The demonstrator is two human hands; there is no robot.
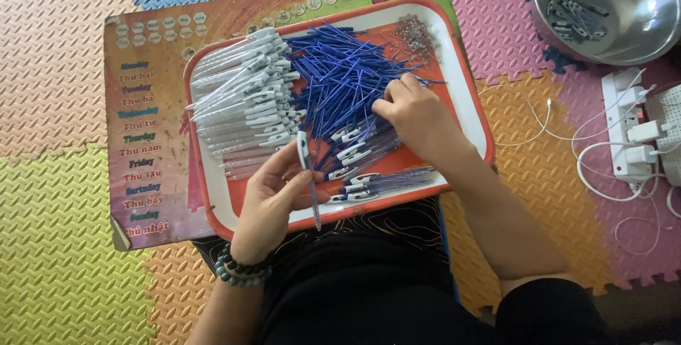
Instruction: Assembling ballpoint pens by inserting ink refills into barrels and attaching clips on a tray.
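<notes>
While the left hand point(273, 196) pinches one clear pen barrel point(307, 175) upright over the red tray point(468, 97), the right hand point(418, 114) closes its fingertips on the blue refills point(340, 68); drawing a single refill out lengthwise should avoid tangling.

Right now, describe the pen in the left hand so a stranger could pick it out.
Find the red-rimmed tray on the foam floor mats. At its near edge the left hand holds one pen barrel upright, white clip on top. Unlike the heaped barrels, it stands alone in the fingers.
</notes>
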